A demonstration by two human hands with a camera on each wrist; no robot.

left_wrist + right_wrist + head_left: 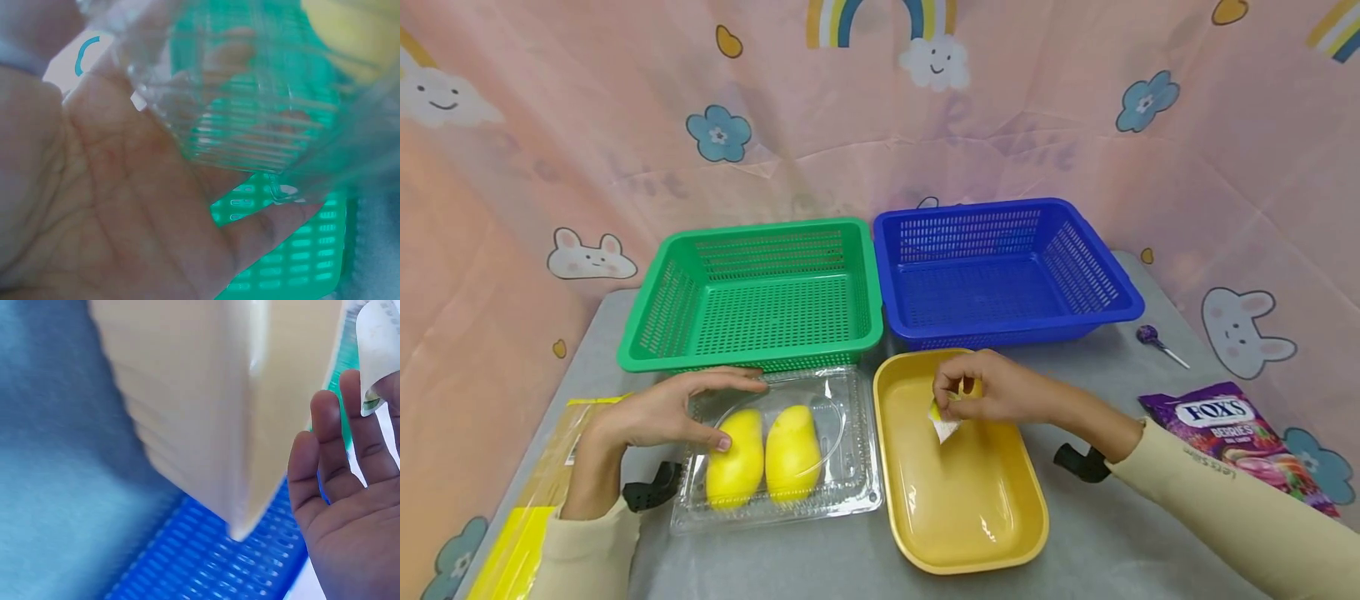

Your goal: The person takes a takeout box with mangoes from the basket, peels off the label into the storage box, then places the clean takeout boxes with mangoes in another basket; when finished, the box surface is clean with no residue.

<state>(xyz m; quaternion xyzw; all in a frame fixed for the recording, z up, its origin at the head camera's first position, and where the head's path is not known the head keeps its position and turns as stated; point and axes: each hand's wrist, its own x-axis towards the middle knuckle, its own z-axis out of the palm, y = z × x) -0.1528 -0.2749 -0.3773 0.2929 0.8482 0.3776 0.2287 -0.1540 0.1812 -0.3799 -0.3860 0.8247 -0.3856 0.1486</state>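
Two yellow mangoes (793, 454) sit side by side in a clear plastic container (859, 450). My left hand (658, 412) is spread at its left side, thumb by the left mango (736, 458) and fingers reaching toward the back edge. In the left wrist view, the fingers of the left hand (144, 212) show partly through blurred clear plastic. Over the yellow tray (966, 533), my right hand (981, 387) pinches a small white sticker (945, 428) between thumb and fingertip. The sticker (378, 340) looks curled, with a green patch, in the right wrist view.
A green basket (752, 358) and a blue basket (1022, 329) stand behind. At right lie a lollipop (1148, 335) and a purple Fox's candy bag (1225, 433). A yellow-and-brown package (520, 525) is at the left edge of the grey table (820, 558).
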